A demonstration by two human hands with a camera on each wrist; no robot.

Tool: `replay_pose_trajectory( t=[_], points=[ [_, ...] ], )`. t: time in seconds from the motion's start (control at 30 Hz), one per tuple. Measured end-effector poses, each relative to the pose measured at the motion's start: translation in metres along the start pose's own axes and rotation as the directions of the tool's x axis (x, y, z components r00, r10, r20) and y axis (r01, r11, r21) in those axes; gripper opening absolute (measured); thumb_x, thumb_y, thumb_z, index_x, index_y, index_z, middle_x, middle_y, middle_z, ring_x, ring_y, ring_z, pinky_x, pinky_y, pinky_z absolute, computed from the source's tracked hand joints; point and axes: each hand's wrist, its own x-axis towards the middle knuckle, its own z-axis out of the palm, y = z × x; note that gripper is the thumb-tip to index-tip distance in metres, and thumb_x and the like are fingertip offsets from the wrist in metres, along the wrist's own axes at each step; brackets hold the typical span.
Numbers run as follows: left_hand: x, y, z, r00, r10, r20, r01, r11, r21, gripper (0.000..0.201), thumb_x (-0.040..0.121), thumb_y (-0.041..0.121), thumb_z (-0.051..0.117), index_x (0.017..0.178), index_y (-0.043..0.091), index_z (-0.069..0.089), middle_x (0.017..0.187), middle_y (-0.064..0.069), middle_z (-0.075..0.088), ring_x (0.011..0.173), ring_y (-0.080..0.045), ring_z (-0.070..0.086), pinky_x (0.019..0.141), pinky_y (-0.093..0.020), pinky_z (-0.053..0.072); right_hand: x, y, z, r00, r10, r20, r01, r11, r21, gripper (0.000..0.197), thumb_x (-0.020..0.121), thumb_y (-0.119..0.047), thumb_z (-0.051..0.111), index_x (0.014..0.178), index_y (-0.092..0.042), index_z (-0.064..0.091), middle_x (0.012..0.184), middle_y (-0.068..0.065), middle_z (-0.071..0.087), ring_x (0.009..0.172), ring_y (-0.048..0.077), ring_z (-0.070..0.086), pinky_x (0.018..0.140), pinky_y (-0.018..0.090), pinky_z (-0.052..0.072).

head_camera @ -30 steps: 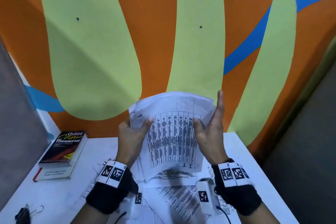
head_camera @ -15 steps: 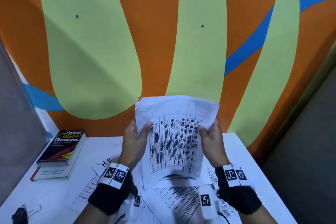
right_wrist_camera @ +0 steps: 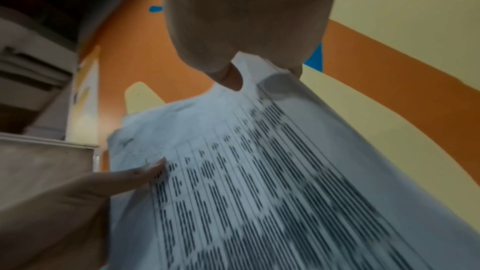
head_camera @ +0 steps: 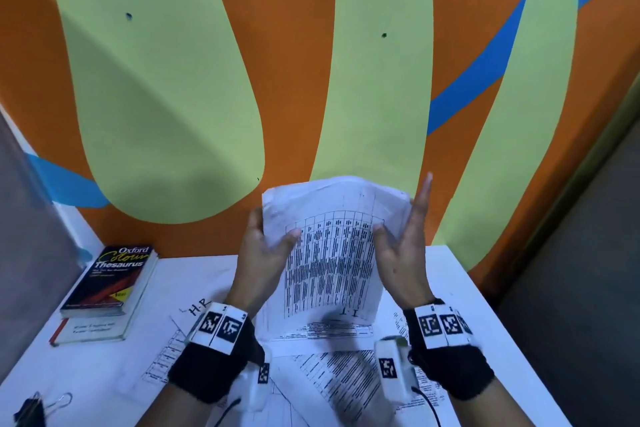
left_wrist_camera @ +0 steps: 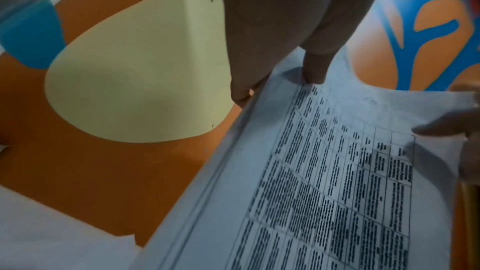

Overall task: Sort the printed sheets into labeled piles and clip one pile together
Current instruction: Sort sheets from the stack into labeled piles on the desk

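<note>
while raised, sheets (head_camera: 332, 253) sit between both hands.

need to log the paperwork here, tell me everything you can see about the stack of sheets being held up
The stack of sheets is white, slightly crumpled paper, several layers showing at its edge. Its front page carries a printed table of dark text columns, with "I.T" handwritten near the bottom. It is held raised and bowed above the table, over other printed sheets. The left hand pinches its left edge; the right hand steadies the right edge, fingers straight.

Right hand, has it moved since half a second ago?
Yes. The right hand has straightened: its fingers now point straight up beside the sheets, reaching higher above the far edge of the table than before.
</note>
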Motion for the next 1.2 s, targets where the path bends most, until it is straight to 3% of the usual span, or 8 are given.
replay_pose_trajectory(
  t=[0.13,0.27,0.37,0.53,0.7,0.83,1.0,1.2],
  points=[
    [0.002,-0.001,0.004,1.000,-0.011,-0.001,0.010,0.997,-0.072,0.066,0.072,0.012,0.080,0.118,0.038,0.040,0.118,0.021,0.054,0.103,0.013,0.054,0.082,-0.008,0.042,0.011,0.001,0.000,0.992,-0.127,0.015,0.128,0.983,-0.133,0.075,0.086,0.011,0.051,0.147,-0.024,0.026,0.121,0.010,0.038,0.101,-0.017,0.037,0.080,-0.004,0.032],
    [0.008,-0.020,0.000,0.999,-0.050,0.014,0.051,0.993,-0.109,0.062,0.067,0.006,0.083,0.117,0.018,0.049,0.108,0.009,0.064,0.091,0.000,0.064,0.073,-0.009,0.048,0.006,0.031,-0.004,0.990,0.119,-0.073,-0.110,0.986,0.122,0.082,0.085,0.007,0.059,0.146,-0.034,0.020,0.143,-0.005,0.037,0.127,0.001,0.042,0.105,0.021,0.037],
    [0.013,-0.029,-0.002,0.993,-0.109,0.039,0.111,0.992,-0.061,0.036,0.063,0.021,0.087,0.079,0.013,0.056,0.071,0.009,0.061,0.058,-0.010,0.054,0.060,-0.026,0.044,0.004,0.050,-0.002,0.932,0.362,0.028,-0.357,0.896,0.264,0.083,0.085,0.011,0.057,0.147,-0.028,0.018,0.123,-0.012,0.053,0.102,-0.005,0.059,0.095,0.033,0.046],
    [0.017,-0.013,0.002,0.997,-0.073,0.000,0.073,0.995,-0.067,0.051,0.072,0.020,0.081,0.050,0.020,0.034,0.046,0.009,0.034,0.042,-0.010,0.024,0.047,-0.021,0.022,0.011,0.032,0.012,0.965,0.246,0.090,-0.256,0.960,0.116,0.033,0.092,0.008,0.046,0.100,-0.024,0.041,0.075,0.003,0.041,0.059,-0.008,0.044,0.062,0.020,0.038],
    [0.016,-0.021,-0.003,0.994,-0.100,0.035,0.102,0.993,-0.055,0.056,0.065,0.035,0.084,0.110,0.009,0.063,0.110,-0.007,0.070,0.100,-0.021,0.066,0.089,-0.036,0.050,0.008,0.043,0.017,0.941,0.251,0.225,-0.279,0.955,0.100,0.073,0.092,0.003,0.052,0.149,-0.014,0.009,0.143,-0.004,0.039,0.122,-0.006,0.041,0.104,0.015,0.033],
    [0.015,-0.035,0.001,0.979,-0.203,-0.010,0.201,0.964,0.174,0.045,0.075,0.048,0.068,0.057,0.018,0.040,0.043,0.004,0.038,0.036,-0.006,0.032,0.043,-0.025,0.027,-0.014,0.088,0.028,0.860,0.357,0.366,-0.280,0.928,-0.247,0.079,0.090,-0.004,0.053,0.151,-0.016,0.005,0.156,0.002,0.021,0.142,0.015,0.023,0.117,0.035,0.023],
    [0.026,-0.010,-0.035,0.974,0.078,-0.213,-0.045,0.987,0.156,0.014,0.088,0.019,0.065,0.077,0.011,0.064,0.056,0.008,0.055,0.045,0.001,0.041,0.044,-0.014,0.033,-0.034,0.126,0.038,0.572,0.573,0.587,-0.050,0.739,-0.672,0.061,0.091,-0.032,0.055,0.145,-0.021,0.030,0.146,0.009,0.033,0.136,0.029,0.030,0.108,0.047,0.035],
    [0.022,0.023,-0.088,0.844,0.396,-0.362,-0.220,0.870,0.440,0.022,0.089,0.027,0.060,0.075,0.009,0.059,0.057,-0.019,0.052,0.050,-0.013,0.039,0.047,-0.032,0.031,-0.017,0.151,0.082,0.532,0.594,0.603,0.166,0.625,-0.763,0.056,0.088,-0.039,0.053,0.139,-0.021,0.038,0.144,0.007,0.037,0.132,0.029,0.036,0.102,0.049,0.041]
  ],
)
